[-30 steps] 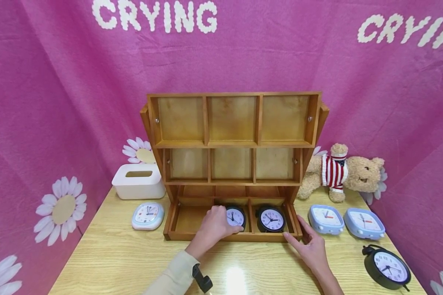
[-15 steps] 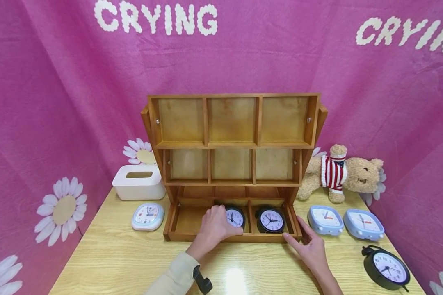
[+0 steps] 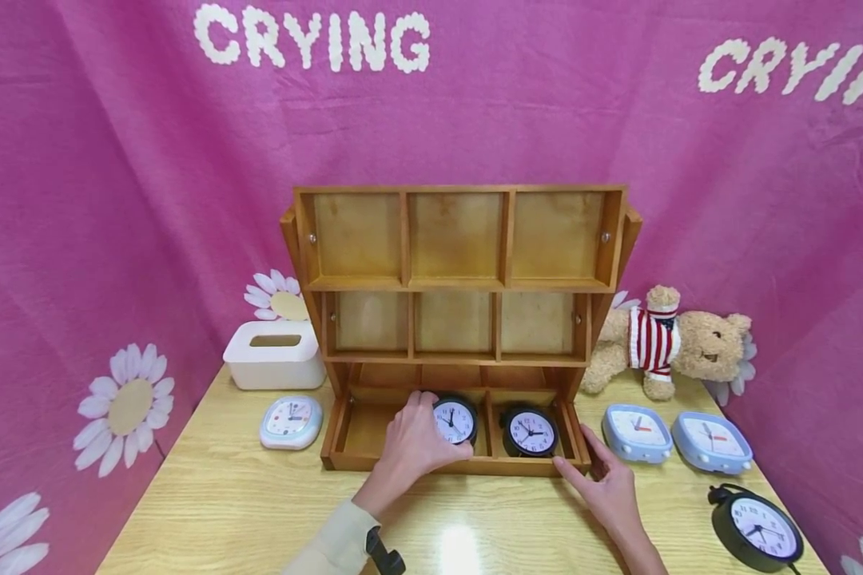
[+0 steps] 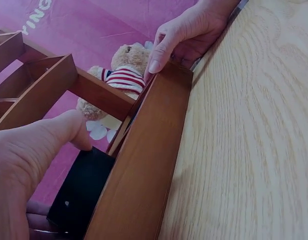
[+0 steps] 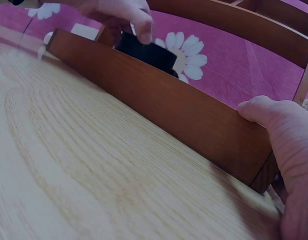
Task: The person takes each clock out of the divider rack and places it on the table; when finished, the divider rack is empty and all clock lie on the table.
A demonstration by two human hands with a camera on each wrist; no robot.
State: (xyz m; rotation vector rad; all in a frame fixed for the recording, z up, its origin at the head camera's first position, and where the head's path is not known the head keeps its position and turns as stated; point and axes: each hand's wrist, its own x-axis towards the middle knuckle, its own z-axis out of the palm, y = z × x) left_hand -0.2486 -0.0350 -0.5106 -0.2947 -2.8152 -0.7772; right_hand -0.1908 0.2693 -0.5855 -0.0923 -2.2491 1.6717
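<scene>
A wooden rack [image 3: 460,465] with square compartments stands on the table. In its bottom row, my left hand [image 3: 415,441] grips a round black clock [image 3: 455,421] at the middle compartment; thumb and fingers lie on opposite sides of its black body [image 4: 83,190] in the left wrist view. Another black clock [image 3: 530,432] lies face up in the bottom right compartment. My right hand [image 3: 610,489] grips the rack's lower right corner, thumb on the front board [image 5: 194,120] and fingers round the side, partly hidden.
Left of the rack are a white tissue box [image 3: 273,369] and a white-and-blue clock [image 3: 291,422]. To the right are two blue clocks [image 3: 637,432] [image 3: 712,442], a black clock [image 3: 757,529] and a teddy bear [image 3: 708,345]. Pink cloth [image 3: 151,160] hangs behind.
The black clock in my left hand has shifted slightly left and its face has tilted, with my fingers a little higher. My right hand keeps its hold on the rack corner.
</scene>
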